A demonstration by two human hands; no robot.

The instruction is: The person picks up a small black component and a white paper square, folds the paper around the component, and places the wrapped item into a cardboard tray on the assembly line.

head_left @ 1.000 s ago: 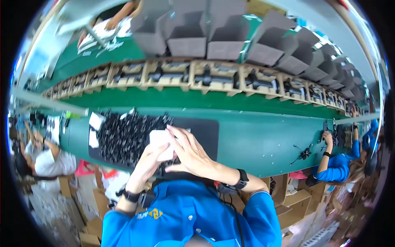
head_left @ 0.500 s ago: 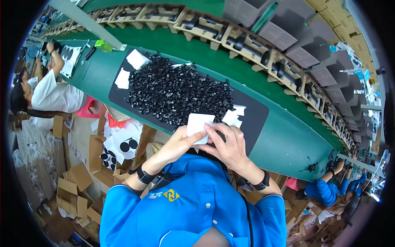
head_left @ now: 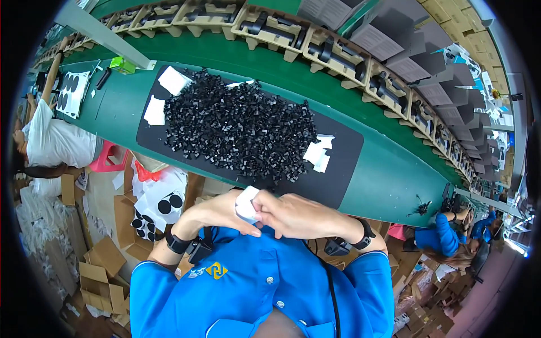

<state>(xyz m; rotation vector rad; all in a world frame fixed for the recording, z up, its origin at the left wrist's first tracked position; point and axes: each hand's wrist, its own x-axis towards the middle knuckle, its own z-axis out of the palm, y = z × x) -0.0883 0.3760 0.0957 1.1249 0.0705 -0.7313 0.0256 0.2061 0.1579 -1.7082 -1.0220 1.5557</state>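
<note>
A small white piece of paper or card [head_left: 246, 205] is bent between my two hands, close to the front of my blue shirt. My left hand [head_left: 218, 212] grips it from the left, the fingers partly behind it. Curled fingers of my right hand [head_left: 298, 216] pinch its right side. Whether something small is tucked in there is hidden. Beyond the hands, a large heap of small black plastic pieces [head_left: 236, 127] lies on a dark grey mat [head_left: 338, 180]. White paper pieces lie at the heap's right edge [head_left: 319, 153] and its left edge [head_left: 155, 111].
The mat rests on a green table [head_left: 389, 191]. Behind it runs a row of moulded cardboard trays [head_left: 332, 59] with black parts, and open grey boxes [head_left: 389, 45]. At left stand a person in white [head_left: 53, 138], a pink stool [head_left: 109, 158] and an open carton [head_left: 124, 217].
Both hands have drawn back from the mat toward my body, slightly left. The white piece, flat before, is now bent and tilted between them. The view has shifted a little.
</note>
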